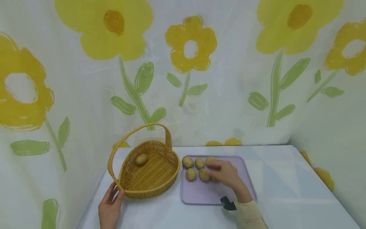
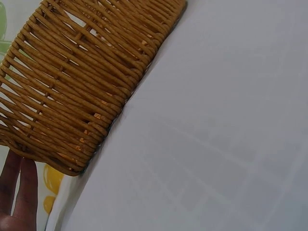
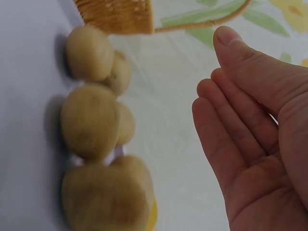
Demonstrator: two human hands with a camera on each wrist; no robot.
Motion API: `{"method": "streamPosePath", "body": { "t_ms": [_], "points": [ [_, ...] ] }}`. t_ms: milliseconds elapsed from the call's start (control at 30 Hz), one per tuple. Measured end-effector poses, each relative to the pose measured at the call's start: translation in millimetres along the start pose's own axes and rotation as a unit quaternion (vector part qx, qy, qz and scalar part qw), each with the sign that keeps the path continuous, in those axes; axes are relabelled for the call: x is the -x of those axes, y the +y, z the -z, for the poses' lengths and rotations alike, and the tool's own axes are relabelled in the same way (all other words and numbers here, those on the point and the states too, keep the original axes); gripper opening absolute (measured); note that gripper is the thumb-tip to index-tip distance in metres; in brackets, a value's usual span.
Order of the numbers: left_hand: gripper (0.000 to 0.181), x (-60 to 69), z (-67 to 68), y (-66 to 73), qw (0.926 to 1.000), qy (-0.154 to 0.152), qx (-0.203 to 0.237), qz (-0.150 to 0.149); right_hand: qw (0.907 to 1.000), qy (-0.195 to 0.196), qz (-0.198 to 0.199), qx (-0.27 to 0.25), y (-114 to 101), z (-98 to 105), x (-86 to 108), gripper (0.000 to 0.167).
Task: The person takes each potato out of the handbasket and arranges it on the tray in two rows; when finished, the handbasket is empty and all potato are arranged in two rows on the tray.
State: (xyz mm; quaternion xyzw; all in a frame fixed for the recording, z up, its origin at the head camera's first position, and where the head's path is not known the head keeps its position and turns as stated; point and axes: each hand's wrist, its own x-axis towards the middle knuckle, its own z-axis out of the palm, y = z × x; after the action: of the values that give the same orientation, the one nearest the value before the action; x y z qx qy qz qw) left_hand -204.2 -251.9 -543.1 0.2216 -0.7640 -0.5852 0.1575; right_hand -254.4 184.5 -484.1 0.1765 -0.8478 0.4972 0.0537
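A woven wicker basket [image 1: 151, 193] with a tall arched handle stands on the left of the table, one potato [image 1: 141, 159] inside it. My left hand [image 1: 110, 205] holds the basket's near left corner, thumb at the rim by the handle's foot; the left wrist view shows two fingers [image 2: 28, 192] against the wicker. Several potatoes [image 1: 191, 174] lie in rows on a lilac tray [image 1: 200, 197], right of the basket. Over them hovers my right hand [image 1: 226, 173], partly covering some. In the right wrist view its fingers are extended, apart from the thumb, with nothing between them.
The white table [image 1: 286, 178] has a pale blue geometric pattern. Behind it hangs a backdrop [image 1: 228, 95] printed with yellow flowers, which also runs along both sides. A dark band [image 1: 228, 203] sits at my right wrist, by the tray's near edge.
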Motion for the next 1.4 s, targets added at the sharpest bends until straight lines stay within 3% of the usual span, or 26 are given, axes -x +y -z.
{"method": "streamPosePath", "body": {
  "t_ms": [267,600,767,1033,1233,1400],
  "points": [
    [0.065,-0.8,-0.6,0.8,0.9998,-0.002,-0.002,-0.019,0.9993,-0.032,0.017,-0.005,-14.9,-6.1,-19.9,0.039],
    [0.064,-1.3,-0.6,-0.2,0.9994,-0.004,-0.003,-0.036,0.9932,-0.064,-0.017,-0.095,-32.0,-9.4,-43.3,0.036],
    [0.065,-0.5,0.7,0.5,0.9995,-0.003,-0.014,-0.028,0.9862,-0.082,0.004,-0.144,-41.3,-19.6,-61.6,0.036],
    [0.064,0.9,-0.6,0.0,0.9996,-0.005,-0.001,-0.027,0.9806,-0.098,0.05,-0.162,-55.9,-40.2,-91.3,0.036],
    [0.064,1.7,-1.3,0.7,0.9997,-0.004,-0.002,-0.024,0.9762,-0.112,0.044,-0.18,-59.5,-52.5,-104.3,0.037],
    [0.063,0.9,0.2,0.4,0.9997,0.0,-0.006,-0.023,0.9735,-0.125,0.017,-0.191,-63.4,-62.0,-112.1,0.038]
  ]
}}
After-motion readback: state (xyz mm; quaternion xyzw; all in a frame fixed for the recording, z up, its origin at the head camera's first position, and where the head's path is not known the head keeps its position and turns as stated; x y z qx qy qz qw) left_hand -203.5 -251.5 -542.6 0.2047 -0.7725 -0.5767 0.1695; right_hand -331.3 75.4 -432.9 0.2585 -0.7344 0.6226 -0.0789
